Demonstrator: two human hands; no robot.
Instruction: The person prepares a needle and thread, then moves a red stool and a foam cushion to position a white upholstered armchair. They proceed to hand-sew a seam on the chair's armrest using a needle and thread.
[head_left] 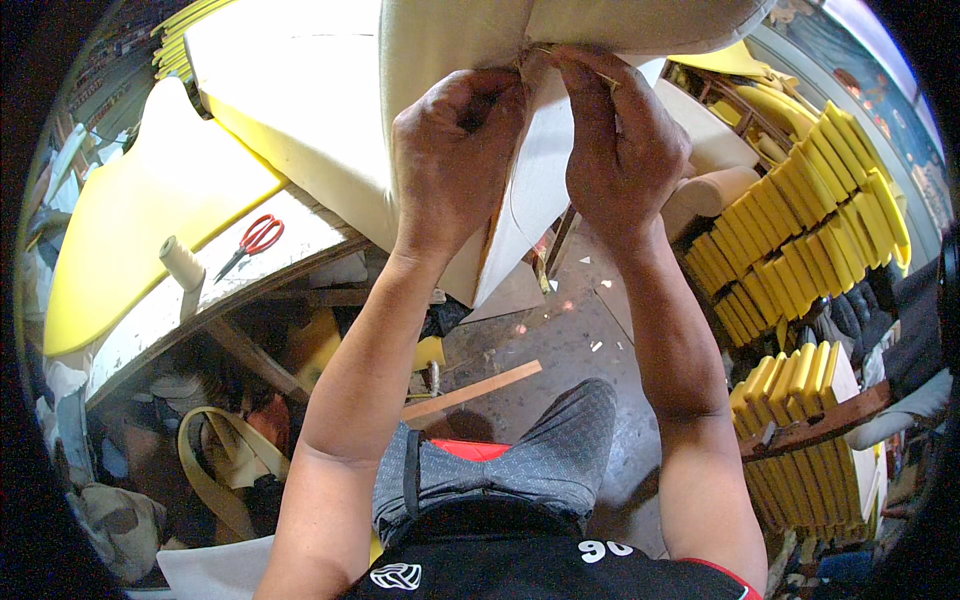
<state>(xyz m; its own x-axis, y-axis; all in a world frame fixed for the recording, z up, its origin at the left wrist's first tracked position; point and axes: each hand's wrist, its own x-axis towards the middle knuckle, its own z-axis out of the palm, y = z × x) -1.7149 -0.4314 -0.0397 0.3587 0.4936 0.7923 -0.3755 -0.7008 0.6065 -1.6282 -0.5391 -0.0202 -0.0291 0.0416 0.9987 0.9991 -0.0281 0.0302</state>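
A large off-white, cloth-covered cushion piece [450, 45] stands up in front of me, and its seams meet between my hands. My left hand [455, 150] is closed, its thumb and fingers pinching the cloth edge at that corner. Close beside it on the right, my right hand [625, 145] is also closed, fingertips pinched together at the seam. A fine pale thread runs by the right fingertips, and a dark strand of thread [513, 200] hangs in a loop below, between the hands. Any needle is too small or hidden to make out.
Red-handled scissors [258, 237] and a cream thread spool [182, 263] lie on the worktable [135, 335] at left, beside a yellow foam sheet [130, 215]. Yellow foam pieces [800, 255] are stacked at right. A wooden strip [475, 390] lies low, before my knees.
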